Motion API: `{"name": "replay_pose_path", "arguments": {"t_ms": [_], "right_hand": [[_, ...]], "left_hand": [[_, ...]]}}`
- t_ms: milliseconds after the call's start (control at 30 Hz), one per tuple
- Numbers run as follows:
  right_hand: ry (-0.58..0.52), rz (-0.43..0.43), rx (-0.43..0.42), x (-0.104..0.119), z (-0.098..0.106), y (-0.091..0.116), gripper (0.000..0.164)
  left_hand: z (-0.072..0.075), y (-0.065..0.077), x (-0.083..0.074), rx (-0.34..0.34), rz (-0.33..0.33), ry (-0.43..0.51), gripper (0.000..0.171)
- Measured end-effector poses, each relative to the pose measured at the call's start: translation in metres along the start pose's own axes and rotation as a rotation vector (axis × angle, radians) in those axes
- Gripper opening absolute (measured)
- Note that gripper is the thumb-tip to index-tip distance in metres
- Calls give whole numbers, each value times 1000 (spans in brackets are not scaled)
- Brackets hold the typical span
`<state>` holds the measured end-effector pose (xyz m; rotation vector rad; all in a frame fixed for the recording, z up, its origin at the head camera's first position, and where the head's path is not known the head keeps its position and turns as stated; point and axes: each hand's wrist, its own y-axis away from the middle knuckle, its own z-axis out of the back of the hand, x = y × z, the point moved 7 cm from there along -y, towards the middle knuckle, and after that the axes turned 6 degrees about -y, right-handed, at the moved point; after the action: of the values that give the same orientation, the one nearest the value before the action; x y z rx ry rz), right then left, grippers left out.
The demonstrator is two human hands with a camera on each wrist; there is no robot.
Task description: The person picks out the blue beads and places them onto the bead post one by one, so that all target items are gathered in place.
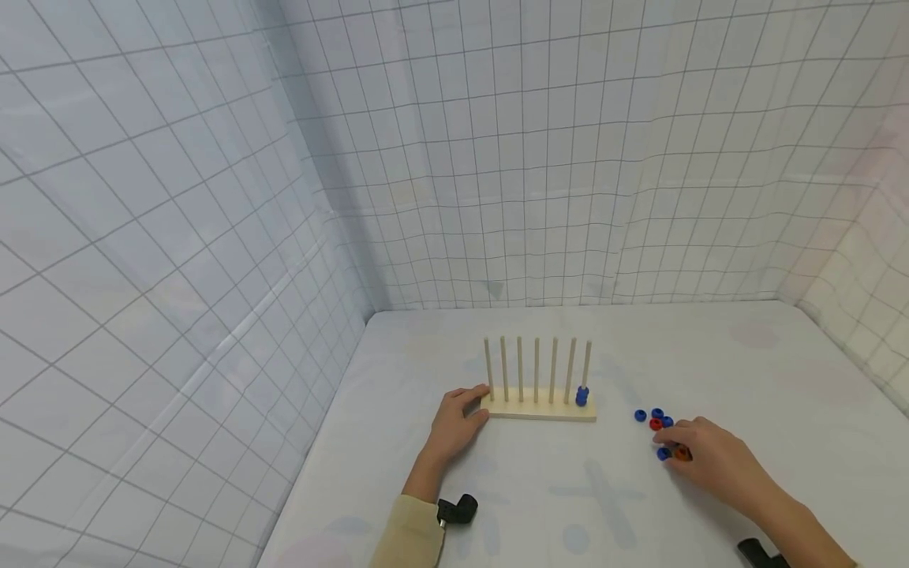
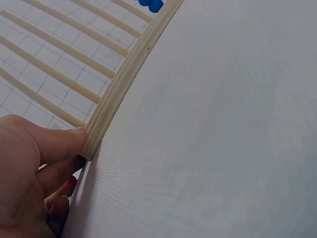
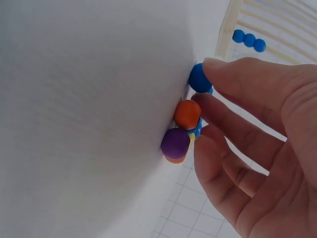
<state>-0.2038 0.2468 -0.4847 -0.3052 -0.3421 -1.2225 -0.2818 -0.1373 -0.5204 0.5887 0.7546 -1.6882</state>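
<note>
A wooden peg rack (image 1: 543, 410) with several upright rods stands on the table. Blue beads (image 3: 249, 40) are stacked low on its rightmost rod, three of them in the right wrist view. At the rack's left end, my left hand (image 1: 454, 426) grips the base (image 2: 91, 141) between thumb and fingers. My right hand (image 1: 717, 465) is down at the loose beads, thumb and index fingertips on either side of a blue bead (image 3: 199, 78). Right beside those fingertips lie an orange bead (image 3: 187, 114) and a purple bead (image 3: 175, 143). Other beads are partly hidden behind the fingers.
More loose blue beads (image 1: 641, 415) and a red bead (image 1: 656, 424) lie between the rack and my right hand. White table cloth (image 1: 525, 489) covers the surface. Grid-patterned curtains (image 1: 533, 158) enclose the back and sides.
</note>
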Motion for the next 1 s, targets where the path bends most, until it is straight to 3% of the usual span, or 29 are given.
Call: {"name": "replay_pose_path", "arguments": {"t_ms": [467,1000], "right_hand": [[84,32,-9,0,-6,-5,21],[42,39,-94,9,-3,-6,19]], "left_hand": [[-1,-1,1,3,0,-7,41],[0,-1,0,-4,-9,-17,40]]}}
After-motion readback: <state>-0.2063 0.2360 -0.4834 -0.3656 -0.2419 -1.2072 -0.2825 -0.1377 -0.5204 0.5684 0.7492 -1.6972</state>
